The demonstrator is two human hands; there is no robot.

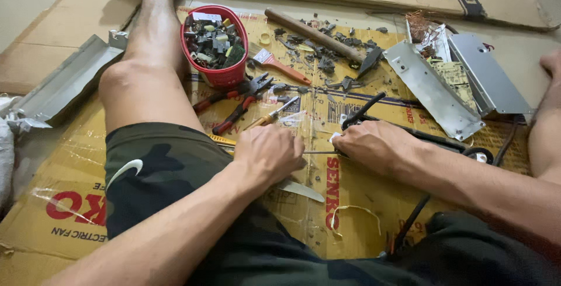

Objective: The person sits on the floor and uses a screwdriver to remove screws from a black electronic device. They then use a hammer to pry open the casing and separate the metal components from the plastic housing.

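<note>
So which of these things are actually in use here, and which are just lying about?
In use:
- left hand closed on a thin rod
- right hand gripping the black cable at the rod's other end
- knife under the left hand

Lying about:
- red bucket of scrap parts
- pliers
- brush
- hammer
- metal casing
- cardboard

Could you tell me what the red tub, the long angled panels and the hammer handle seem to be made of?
The red tub looks like glossy moulded plastic, with a smooth rolled rim. The angled panels appear to be bare sheet metal: dull grey, thin folded edges, punched holes. The hammer handle seems to be wood, brown and matt, though the grain is too small to see.
</note>
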